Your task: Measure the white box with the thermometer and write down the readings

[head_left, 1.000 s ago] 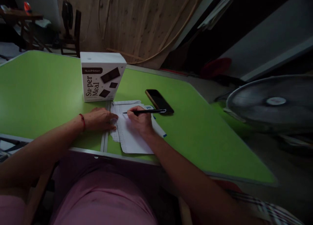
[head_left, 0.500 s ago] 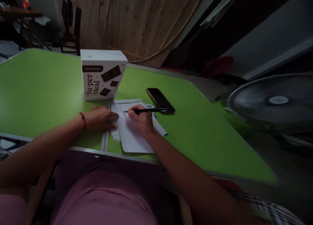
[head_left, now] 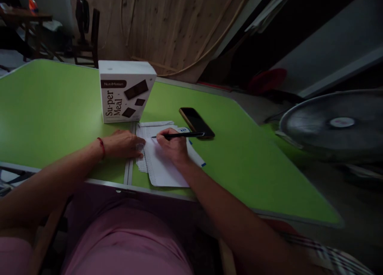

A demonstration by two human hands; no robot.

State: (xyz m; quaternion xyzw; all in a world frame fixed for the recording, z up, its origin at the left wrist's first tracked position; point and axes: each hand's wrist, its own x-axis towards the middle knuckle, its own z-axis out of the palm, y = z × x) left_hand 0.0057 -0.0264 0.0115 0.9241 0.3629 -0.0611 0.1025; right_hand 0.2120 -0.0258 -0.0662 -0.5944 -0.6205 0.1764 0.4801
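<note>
A notebook (head_left: 167, 171) with white pages lies at the table's front edge, its left side ragged with perforated paper. My right hand (head_left: 175, 147) rests on the page, closed around a black pen (head_left: 188, 135). The pen's tip points left and meets the upper part of the page, or is just above it; I cannot tell which. No writing is legible. At the notebook's left edge my left hand (head_left: 124, 143), with a red string bracelet at its wrist, lies palm down. Its forefinger and thumb are apart and touch the paper's edge.
A white box (head_left: 125, 91) marked "Super Meal" stands upright behind the notebook. To the right lies a dark phone (head_left: 197, 122), close to the pen's back end. All rest on a green table (head_left: 239, 167). A large round fan (head_left: 335, 123) stands beyond the right edge.
</note>
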